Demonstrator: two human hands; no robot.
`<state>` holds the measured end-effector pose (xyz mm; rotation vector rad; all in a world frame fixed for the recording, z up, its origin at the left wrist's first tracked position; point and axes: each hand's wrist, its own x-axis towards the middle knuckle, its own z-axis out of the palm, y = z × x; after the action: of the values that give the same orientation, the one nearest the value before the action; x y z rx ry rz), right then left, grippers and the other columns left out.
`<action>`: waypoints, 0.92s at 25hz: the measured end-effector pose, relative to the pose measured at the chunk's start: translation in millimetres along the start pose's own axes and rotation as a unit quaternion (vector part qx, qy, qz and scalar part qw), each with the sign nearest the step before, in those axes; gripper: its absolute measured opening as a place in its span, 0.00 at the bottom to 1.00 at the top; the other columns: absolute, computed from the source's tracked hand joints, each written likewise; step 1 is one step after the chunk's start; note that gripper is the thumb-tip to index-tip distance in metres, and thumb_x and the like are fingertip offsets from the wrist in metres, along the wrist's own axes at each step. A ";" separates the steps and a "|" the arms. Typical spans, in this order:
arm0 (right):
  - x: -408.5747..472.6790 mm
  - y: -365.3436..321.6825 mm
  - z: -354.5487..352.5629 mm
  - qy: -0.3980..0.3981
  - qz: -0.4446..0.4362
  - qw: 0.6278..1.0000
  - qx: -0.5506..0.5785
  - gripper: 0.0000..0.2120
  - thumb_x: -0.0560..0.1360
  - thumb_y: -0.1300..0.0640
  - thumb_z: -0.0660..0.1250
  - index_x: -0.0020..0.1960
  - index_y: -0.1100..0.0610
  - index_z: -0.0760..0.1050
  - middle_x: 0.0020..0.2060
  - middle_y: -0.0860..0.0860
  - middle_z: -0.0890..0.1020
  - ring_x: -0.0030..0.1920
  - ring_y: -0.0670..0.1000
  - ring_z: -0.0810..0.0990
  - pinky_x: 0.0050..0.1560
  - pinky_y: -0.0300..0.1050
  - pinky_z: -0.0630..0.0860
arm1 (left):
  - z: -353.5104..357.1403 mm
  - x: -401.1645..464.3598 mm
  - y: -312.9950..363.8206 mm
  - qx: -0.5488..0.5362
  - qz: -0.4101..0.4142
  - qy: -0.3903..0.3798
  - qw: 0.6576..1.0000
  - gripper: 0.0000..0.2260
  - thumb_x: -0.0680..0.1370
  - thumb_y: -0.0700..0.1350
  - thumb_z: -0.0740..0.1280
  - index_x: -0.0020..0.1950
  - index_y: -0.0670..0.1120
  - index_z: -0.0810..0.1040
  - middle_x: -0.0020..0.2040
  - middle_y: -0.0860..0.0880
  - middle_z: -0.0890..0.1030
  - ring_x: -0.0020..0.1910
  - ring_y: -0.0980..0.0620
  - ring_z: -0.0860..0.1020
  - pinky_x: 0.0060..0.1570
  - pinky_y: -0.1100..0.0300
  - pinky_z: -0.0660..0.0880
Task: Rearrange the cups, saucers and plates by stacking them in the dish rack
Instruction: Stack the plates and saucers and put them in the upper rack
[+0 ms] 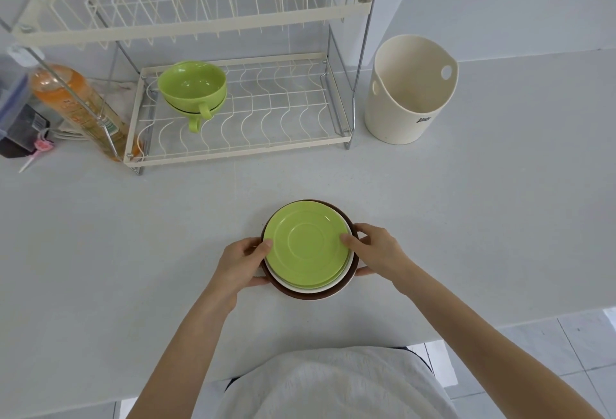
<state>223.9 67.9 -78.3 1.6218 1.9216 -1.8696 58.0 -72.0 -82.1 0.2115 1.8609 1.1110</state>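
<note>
A stack of dishes sits on the white counter near me: a green saucer (308, 245) on top, a cream plate (328, 288) under it, a brown plate (300, 295) at the bottom. My left hand (241, 262) grips the stack's left edge, thumb on the green saucer. My right hand (375, 248) grips its right edge, thumb on the saucer's rim. Two green cups (192, 87), stacked one in the other, stand on the left of the lower tier of the cream wire dish rack (240, 148). The rack's upper tier (186, 22) holds nothing.
A cream utensil tub (408, 92) stands right of the rack. Left of the rack are an orange bottle (76, 105), a dark box (16, 112) and a pink-topped small item (40, 147). The counter's front edge (500, 325) runs close to my body.
</note>
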 end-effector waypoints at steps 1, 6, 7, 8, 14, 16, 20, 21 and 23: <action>-1.2 -0.7 -0.4 -0.001 -0.006 1.000 0.003 0.17 0.75 0.52 0.63 0.61 0.56 0.72 0.46 0.56 0.80 0.41 0.52 0.81 0.33 0.40 0.81 | -1.2 -0.6 0.5 -0.005 0.004 -0.002 1.000 0.16 0.76 0.45 0.63 0.62 0.39 0.74 0.53 0.43 0.80 0.48 0.47 0.80 0.34 0.60 0.78; -7.9 -27.9 -10.6 0.001 -0.058 0.998 0.001 0.15 0.74 0.52 0.64 0.60 0.55 0.74 0.42 0.54 0.80 0.41 0.51 0.80 0.37 0.44 0.82 | -13.2 -10.9 24.3 -0.026 0.064 0.000 0.998 0.13 0.75 0.44 0.65 0.58 0.40 0.75 0.44 0.47 0.81 0.42 0.53 0.80 0.31 0.63 0.80; -9.9 -39.9 -15.3 -0.001 -0.076 0.997 -0.003 0.16 0.74 0.52 0.64 0.61 0.55 0.74 0.40 0.53 0.79 0.42 0.51 0.80 0.38 0.44 0.82 | -16.2 -13.7 34.5 -0.028 0.086 0.005 0.996 0.13 0.75 0.44 0.65 0.57 0.40 0.75 0.44 0.48 0.81 0.42 0.53 0.80 0.30 0.63 0.80; -11.6 -53.6 -20.5 -0.001 -0.096 0.995 -0.005 0.16 0.75 0.52 0.64 0.61 0.55 0.74 0.39 0.52 0.79 0.42 0.51 0.79 0.39 0.45 0.82 | -19.2 -16.5 46.6 -0.030 0.108 0.010 0.994 0.12 0.75 0.43 0.66 0.56 0.41 0.76 0.43 0.48 0.81 0.42 0.53 0.80 0.30 0.63 0.80; -30.7 -149.9 -57.1 0.013 -0.228 0.973 -0.014 0.15 0.74 0.53 0.65 0.60 0.54 0.74 0.39 0.53 0.80 0.40 0.48 0.81 0.36 0.43 0.83 | -36.2 -35.6 136.6 -0.042 0.249 0.043 0.967 0.08 0.75 0.44 0.65 0.52 0.44 0.76 0.44 0.49 0.81 0.42 0.53 0.80 0.30 0.64 0.80; -37.5 -181.6 -68.2 0.021 -0.261 0.965 -0.006 0.14 0.74 0.53 0.65 0.59 0.53 0.75 0.37 0.51 0.81 0.38 0.46 0.81 0.36 0.43 0.83 | -42.2 -41.5 168.2 -0.050 0.287 0.052 0.955 0.07 0.75 0.44 0.65 0.51 0.44 0.76 0.43 0.49 0.81 0.42 0.53 0.80 0.29 0.64 0.79; -49.1 -236.9 -85.0 0.033 -0.326 0.945 -0.018 0.13 0.75 0.54 0.64 0.58 0.54 0.75 0.37 0.52 0.81 0.39 0.47 0.81 0.38 0.45 0.83 | -54.5 -51.5 225.3 -0.045 0.345 0.070 0.935 0.07 0.75 0.44 0.65 0.51 0.44 0.76 0.43 0.49 0.81 0.41 0.53 0.80 0.28 0.64 0.79; -50.9 -248.1 -88.3 0.035 -0.337 0.941 -0.023 0.13 0.75 0.54 0.64 0.58 0.55 0.75 0.38 0.53 0.81 0.40 0.48 0.81 0.38 0.46 0.83 | -57.8 -52.5 237.5 -0.043 0.355 0.074 0.931 0.08 0.74 0.44 0.66 0.52 0.44 0.75 0.43 0.50 0.80 0.41 0.53 0.80 0.28 0.64 0.79; -53.2 -269.6 -94.0 0.040 -0.353 0.934 -0.025 0.13 0.75 0.54 0.64 0.58 0.55 0.75 0.39 0.53 0.81 0.39 0.49 0.81 0.38 0.46 0.83 | -63.6 -53.9 260.8 -0.037 0.373 0.073 0.924 0.09 0.75 0.44 0.66 0.53 0.44 0.75 0.43 0.49 0.81 0.42 0.53 0.80 0.28 0.65 0.79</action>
<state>133.7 170.4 178.0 1.0669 2.8288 -1.9210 -37.0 10.2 161.3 0.8691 1.9056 1.7406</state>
